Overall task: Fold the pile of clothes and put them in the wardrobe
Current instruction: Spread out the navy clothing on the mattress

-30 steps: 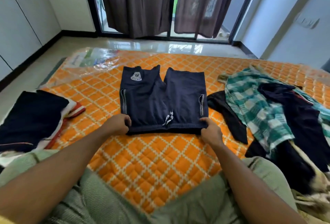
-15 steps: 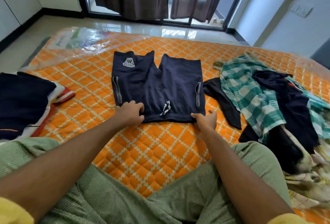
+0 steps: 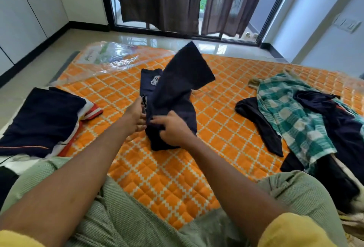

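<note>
Close by, the right hand (image 3: 173, 129) has its fingers curled tight on the dark blue shorts (image 3: 177, 93). One half of them is up in the air over the orange mattress (image 3: 157, 177). The left hand (image 3: 135, 117) touches their left edge. It is blurry, so I cannot tell if its fingers hold. Folded clothes (image 3: 43, 120) lie left, a messy pile (image 3: 295, 112) right.

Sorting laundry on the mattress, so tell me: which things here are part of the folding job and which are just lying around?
Job: navy shorts, gripped by right hand, left hand at their edge; folded stack, left; unfolded pile, right.
Lying about: plastic wrap; curtains; wall switch.
</note>
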